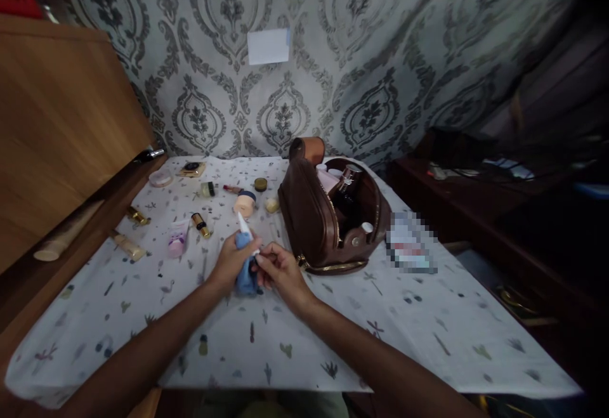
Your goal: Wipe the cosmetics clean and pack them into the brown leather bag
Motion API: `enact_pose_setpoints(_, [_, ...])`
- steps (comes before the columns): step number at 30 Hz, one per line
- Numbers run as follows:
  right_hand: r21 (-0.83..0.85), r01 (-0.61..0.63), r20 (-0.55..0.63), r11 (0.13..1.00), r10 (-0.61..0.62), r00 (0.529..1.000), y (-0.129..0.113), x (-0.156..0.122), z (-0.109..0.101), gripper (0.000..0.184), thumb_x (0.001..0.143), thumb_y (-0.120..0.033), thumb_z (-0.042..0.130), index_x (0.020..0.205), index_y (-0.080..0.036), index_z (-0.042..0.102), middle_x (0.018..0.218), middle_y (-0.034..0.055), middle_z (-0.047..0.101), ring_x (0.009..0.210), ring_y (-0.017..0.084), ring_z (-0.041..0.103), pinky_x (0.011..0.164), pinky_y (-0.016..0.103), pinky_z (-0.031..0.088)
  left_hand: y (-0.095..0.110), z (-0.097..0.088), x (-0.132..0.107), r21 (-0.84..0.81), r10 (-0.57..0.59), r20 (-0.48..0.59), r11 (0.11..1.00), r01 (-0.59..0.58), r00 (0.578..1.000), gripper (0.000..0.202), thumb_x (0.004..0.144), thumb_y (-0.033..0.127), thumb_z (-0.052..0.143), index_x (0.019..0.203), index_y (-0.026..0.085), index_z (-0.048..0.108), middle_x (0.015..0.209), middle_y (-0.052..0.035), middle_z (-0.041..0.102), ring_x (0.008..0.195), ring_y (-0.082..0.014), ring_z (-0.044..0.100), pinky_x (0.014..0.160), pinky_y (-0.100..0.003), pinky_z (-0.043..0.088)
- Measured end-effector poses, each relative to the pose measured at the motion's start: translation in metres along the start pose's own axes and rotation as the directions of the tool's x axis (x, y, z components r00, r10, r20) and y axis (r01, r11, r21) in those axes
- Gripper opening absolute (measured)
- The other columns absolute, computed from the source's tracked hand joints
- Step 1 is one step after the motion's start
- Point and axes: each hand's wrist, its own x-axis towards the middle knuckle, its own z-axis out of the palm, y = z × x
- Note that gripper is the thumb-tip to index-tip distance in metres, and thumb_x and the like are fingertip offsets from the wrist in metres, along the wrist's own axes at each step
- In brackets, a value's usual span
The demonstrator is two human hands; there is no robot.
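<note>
My left hand [230,259] is closed around a bunched blue cloth [245,278] and a slim white tube [244,226] with a tapered tip that points up and away. The fingers of my right hand [280,271] are pinched together at the tube's lower end, beside the cloth; the exact grip there is partly hidden. Just beyond the tip stands a peach jar [244,204] with a dark blue band. Right of my hands sits a brown cosmetic bag [309,221], unzipped, with bottles and tubes inside.
On the printed tablecloth [266,354] to the left lie a pink tube [177,238], a black and gold lipstick [200,224], a beige tube [128,246] and several small containers. A wooden cabinet [66,101] borders the left side. A blurred-out packet [410,243] lies right of the bag.
</note>
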Motion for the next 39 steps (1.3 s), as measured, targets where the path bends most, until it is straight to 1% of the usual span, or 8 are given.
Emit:
enact_pose_setpoints(6, [-0.100,-0.001,0.027,0.995,0.004,1.000,-0.001,-0.007,0.006,0.041,0.075,-0.053,0.072,0.079,-0.021,0.048,0.066,-0.0054,0.059,0.041,0.006,0.050,0.036,0.017,0.031,0.023,-0.007,0.004,-0.087,0.056,-0.241,0.993,-0.079,0.969,0.042,0.064,0.051,0.079,0.072,0.018,0.055,0.053,0.0084,0.051,0.040,-0.0053,0.043,0.038,-0.017,0.036])
enact_pose_setpoints(11, [-0.327,0.193,-0.122,0.925,-0.244,0.962,-0.025,-0.017,0.006,0.019,0.077,-0.032,0.070,0.077,-0.020,0.056,0.062,-0.0052,0.053,0.055,0.010,0.049,0.050,0.020,0.040,0.034,-0.006,0.000,-0.053,0.123,-0.305,0.988,-0.146,0.944,0.034,0.067,0.047,0.074,0.084,0.020,0.062,0.065,0.0054,0.059,0.050,-0.0087,0.052,0.041,-0.016,0.041])
enact_pose_setpoints(20, [-0.666,0.538,-0.040,0.516,-0.745,0.665,-0.108,-0.064,-0.036,0.009,0.088,-0.018,0.064,0.096,-0.021,0.065,0.080,0.0010,0.062,0.068,0.012,0.058,0.058,0.024,0.047,0.049,0.016,-0.015,0.431,0.310,-0.078,0.868,-0.248,0.948,0.036,0.087,0.054,0.058,0.087,0.020,0.068,0.063,-0.0001,0.063,0.054,-0.0145,0.058,0.046,-0.021,0.046])
enact_pose_setpoints(23, [-0.725,0.544,-0.117,0.423,-0.854,0.507,-0.143,-0.081,-0.063,0.015,0.086,-0.013,0.066,0.098,-0.022,0.065,0.084,0.0013,0.064,0.070,0.013,0.058,0.055,0.024,0.047,0.063,0.036,-0.015,0.644,0.541,0.240,0.532,-0.549,0.806,0.024,0.096,0.037,0.052,0.103,0.023,0.070,0.094,-0.0037,0.072,0.087,-0.0188,0.069,0.070,-0.025,0.056])
enact_pose_setpoints(27, [-0.808,0.421,-0.235,0.413,-0.880,0.413,-0.176,-0.089,-0.095,0.015,0.084,-0.015,0.070,0.095,-0.024,0.066,0.082,-0.0001,0.063,0.063,0.011,0.056,0.055,0.025,0.047,0.071,0.071,-0.006,0.529,0.609,0.684,-0.034,-0.848,0.402,0.035,0.096,0.017,0.051,0.129,0.022,0.059,0.126,-0.0093,0.066,0.121,-0.0237,0.060,0.097,-0.034,0.053])
enact_pose_setpoints(29, [-0.846,0.377,-0.225,0.377,-0.894,0.388,-0.184,-0.088,-0.106,0.014,0.084,-0.017,0.071,0.095,-0.024,0.067,0.083,0.0001,0.064,0.062,0.011,0.055,0.054,0.026,0.047,0.067,0.085,0.000,0.468,0.552,0.781,-0.207,-0.859,0.292,0.040,0.095,0.013,0.052,0.134,0.018,0.055,0.132,-0.0130,0.063,0.129,-0.0273,0.055,0.103,-0.039,0.051])
enact_pose_setpoints(33, [-0.913,0.328,-0.079,0.242,-0.895,0.439,-0.191,-0.079,-0.122,0.009,0.086,-0.020,0.069,0.095,-0.023,0.067,0.083,0.0015,0.064,0.067,0.014,0.058,0.058,0.027,0.049,0.056,0.088,0.008,0.431,0.456,0.855,-0.364,-0.826,0.245,0.045,0.091,0.006,0.055,0.136,0.013,0.054,0.135,-0.0147,0.062,0.136,-0.0320,0.048,0.108,-0.046,0.047])
enact_pose_setpoints(39, [-0.915,0.383,0.152,0.130,-0.767,0.623,-0.197,-0.052,-0.133,0.012,0.093,-0.020,0.057,0.099,-0.021,0.067,0.087,0.0038,0.065,0.075,0.017,0.061,0.066,0.029,0.050,0.049,0.074,0.007,0.440,0.431,0.860,-0.359,-0.823,0.272,0.048,0.091,0.004,0.053,0.138,0.010,0.053,0.137,-0.0170,0.060,0.138,-0.0345,0.046,0.111,-0.049,0.044])
